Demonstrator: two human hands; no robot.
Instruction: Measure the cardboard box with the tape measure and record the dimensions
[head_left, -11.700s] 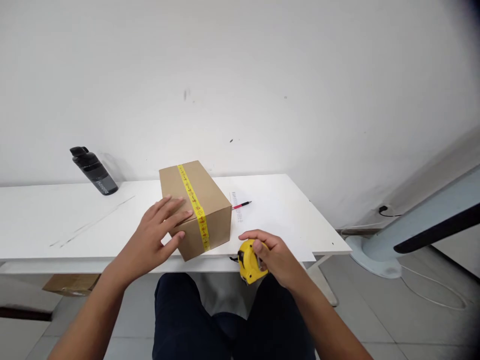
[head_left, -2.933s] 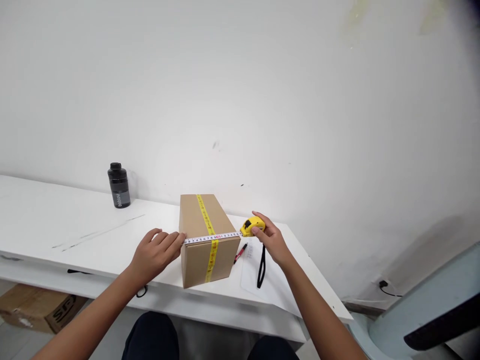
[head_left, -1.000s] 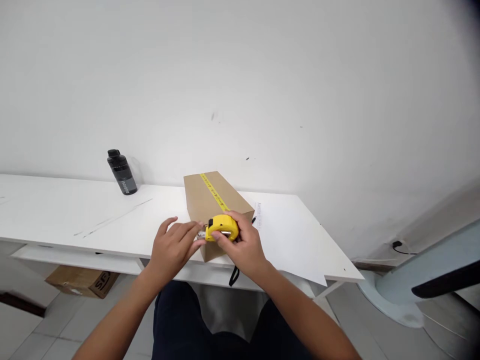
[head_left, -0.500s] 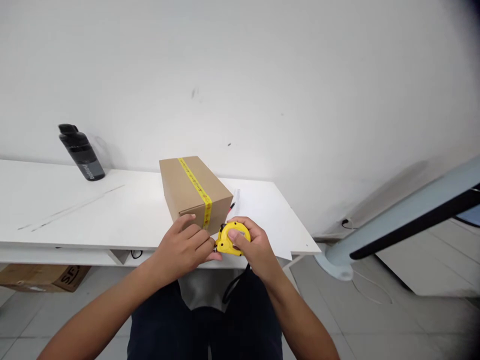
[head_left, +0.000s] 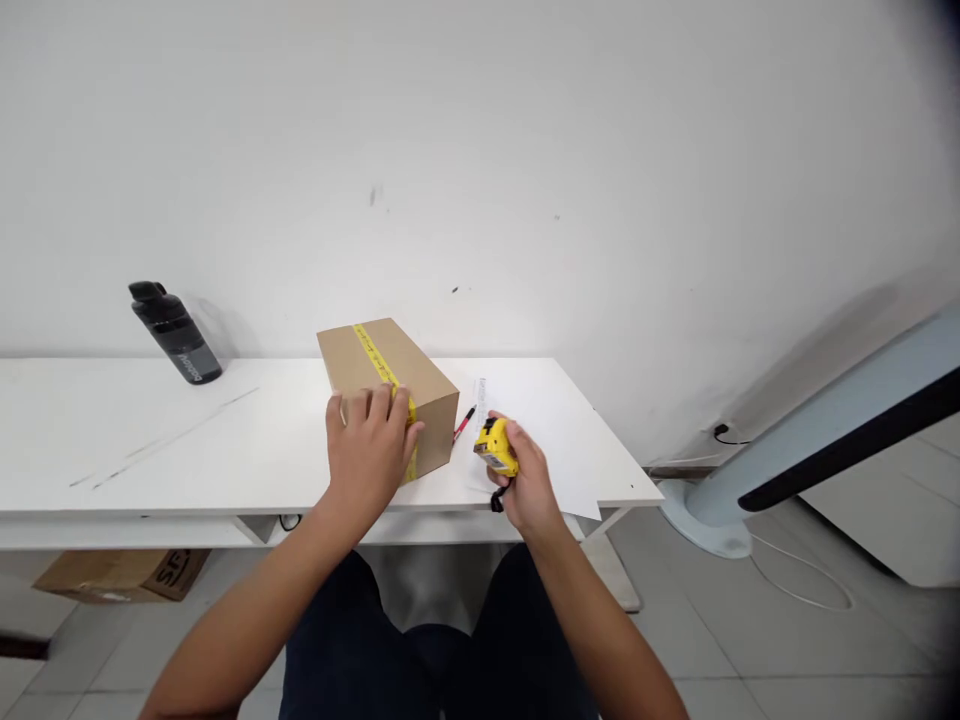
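Note:
A brown cardboard box (head_left: 409, 372) sealed with a strip of yellow tape stands on the white table (head_left: 150, 450). My left hand (head_left: 369, 450) lies against the box's near face, fingers hooked over its top edge. Just right of the box, my right hand (head_left: 525, 480) is closed round a yellow tape measure (head_left: 495, 446), held low over the table; its black wrist strap hangs below my palm. No tape blade shows drawn out.
A red pen (head_left: 463, 423) and a sheet of white paper (head_left: 555, 440) lie right of the box. A dark water bottle (head_left: 174, 333) stands far left by the wall. A cardboard carton (head_left: 120, 573) sits on the floor under the table. A pale fan stand (head_left: 750, 490) is at right.
My hands have parted: the left went from the tape measure's tip up onto the box, and the right carried the tape measure rightward beside the box.

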